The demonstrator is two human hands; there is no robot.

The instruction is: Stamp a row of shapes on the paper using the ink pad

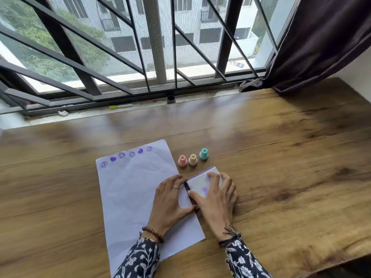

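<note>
Both hands meet at the ink pad, a small flat white case with a purple strip along its far edge and purple smudges on its lid, lying on the table just beside the right edge of the paper. Right hand lies flat over the case, fingers spread across the lid, thumb along its near left edge; it presses or steadies rather than grips. Left hand rests on the paper, fingers loosely curled, fingertips and thumb touching the left side of the case; whether it pinches the case or only touches it cannot be told. A ring shows on one left finger, a bead bracelet on the left wrist, dark thread bands on the right wrist; both sleeves are dark with a white floral print. Paper lies tilted on the wood-grain table, and a row of six purple stamped marks runs along its far edge: smiley, heart, smiley, smiley, heart, smiley. Three small stamps stand upright in a line just beyond the ink pad, right of the paper: pink stamp, cream stamp, teal stamp. None is touched. Behind the table, a barred window and a dark curtain at right.
</note>
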